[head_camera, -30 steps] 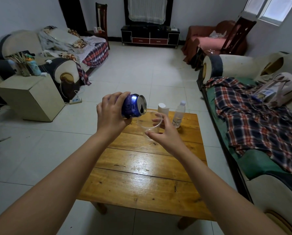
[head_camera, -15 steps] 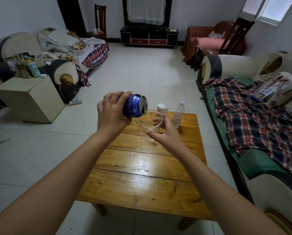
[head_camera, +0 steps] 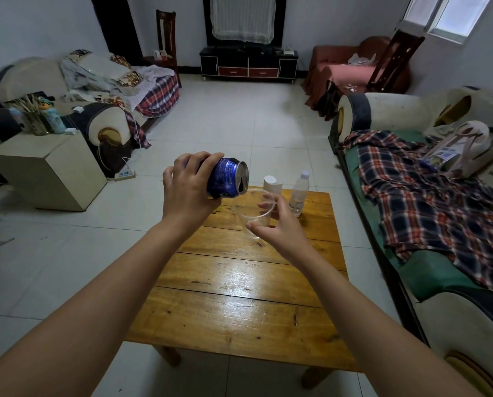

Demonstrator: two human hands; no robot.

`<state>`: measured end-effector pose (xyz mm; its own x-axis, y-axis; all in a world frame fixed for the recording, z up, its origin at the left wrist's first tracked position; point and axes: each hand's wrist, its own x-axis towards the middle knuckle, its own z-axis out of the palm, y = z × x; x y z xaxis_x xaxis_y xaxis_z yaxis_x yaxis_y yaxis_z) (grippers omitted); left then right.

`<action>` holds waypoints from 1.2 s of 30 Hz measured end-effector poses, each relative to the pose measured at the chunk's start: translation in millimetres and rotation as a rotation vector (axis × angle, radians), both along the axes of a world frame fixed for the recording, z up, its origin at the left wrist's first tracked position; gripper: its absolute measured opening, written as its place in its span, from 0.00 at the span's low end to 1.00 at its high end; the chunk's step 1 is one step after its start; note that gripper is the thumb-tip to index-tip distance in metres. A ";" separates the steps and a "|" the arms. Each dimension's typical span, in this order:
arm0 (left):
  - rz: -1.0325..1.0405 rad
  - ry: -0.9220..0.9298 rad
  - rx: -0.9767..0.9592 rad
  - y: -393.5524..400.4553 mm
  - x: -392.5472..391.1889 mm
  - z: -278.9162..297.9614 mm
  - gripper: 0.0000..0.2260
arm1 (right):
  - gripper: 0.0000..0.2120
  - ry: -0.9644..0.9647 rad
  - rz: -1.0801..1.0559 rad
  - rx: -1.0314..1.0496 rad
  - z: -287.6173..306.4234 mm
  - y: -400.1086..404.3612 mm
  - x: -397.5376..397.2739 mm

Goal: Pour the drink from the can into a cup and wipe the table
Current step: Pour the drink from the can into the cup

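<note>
My left hand (head_camera: 189, 193) grips a blue drink can (head_camera: 228, 181) tipped on its side, its open mouth just over the rim of a clear plastic cup (head_camera: 252, 211). My right hand (head_camera: 276, 227) holds that cup from its right side, above the wooden table (head_camera: 239, 296). The cup looks empty, and I see no stream of drink. No cloth shows on the table.
A white roll of tissue (head_camera: 272, 183) and a small water bottle (head_camera: 298, 194) stand at the table's far edge. A sofa with a plaid blanket (head_camera: 428, 202) runs close along the table's right side. A beige cabinet (head_camera: 43, 167) stands left on the tiled floor.
The can has tipped a little further and its mouth has come closer to the cup's rim. Both hands keep their hold.
</note>
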<state>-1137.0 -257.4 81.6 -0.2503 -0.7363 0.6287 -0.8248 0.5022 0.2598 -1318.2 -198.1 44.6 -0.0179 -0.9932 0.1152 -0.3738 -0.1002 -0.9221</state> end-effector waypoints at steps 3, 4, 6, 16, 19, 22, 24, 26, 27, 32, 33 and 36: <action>-0.001 -0.010 -0.011 -0.3 0.0 1.2 0.35 | 0.32 -0.006 -0.002 0.000 -0.7 0.4 -0.6; 0.001 -0.015 -0.014 -0.4 0.1 1.6 0.35 | 0.31 -0.007 -0.004 0.001 -1.3 0.3 -0.6; -0.002 -0.022 -0.020 -0.7 0.2 2.3 0.35 | 0.31 -0.008 -0.006 0.005 -2.2 -0.3 -0.6; 0.001 -0.052 -0.035 -2.6 -0.2 2.7 0.34 | 0.32 -0.007 -0.019 0.020 -5.7 -2.9 -2.3; 0.006 -0.059 -0.035 -4.0 -0.3 2.3 0.34 | 0.32 0.003 -0.016 0.018 -5.2 -2.8 -3.9; 0.007 -0.059 -0.039 -5.2 -1.3 1.9 0.34 | 0.32 0.011 -0.018 0.015 -4.4 -2.8 -5.6; 0.005 -0.063 -0.045 -5.7 -2.1 2.0 0.33 | 0.32 0.016 -0.018 0.013 -4.3 -3.3 -6.2; 0.002 -0.066 -0.049 -6.5 -2.9 2.4 0.33 | 0.33 0.018 -0.021 0.014 -4.2 -3.9 -6.8; 0.002 -0.067 -0.051 -6.9 -3.4 2.8 0.33 | 0.33 0.019 -0.024 0.015 -4.4 -4.4 -7.0; 0.002 -0.067 -0.062 -8.2 -5.1 4.3 0.33 | 0.33 0.018 -0.036 0.018 -6.3 -5.9 -8.4; 0.003 -0.070 -0.068 -8.5 -5.4 4.6 0.33 | 0.32 0.015 -0.038 0.018 -6.8 -6.0 -8.8; 0.005 -0.074 -0.079 -9.5 -6.3 5.5 0.33 | 0.32 0.016 -0.045 0.017 -8.2 -6.7 -10.1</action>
<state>-1143.2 -266.9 87.2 -0.2942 -0.6865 0.6650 -0.8429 0.5144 0.1581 -1328.3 -204.8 36.4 -0.0605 -0.9933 0.0986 -0.3922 -0.0671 -0.9174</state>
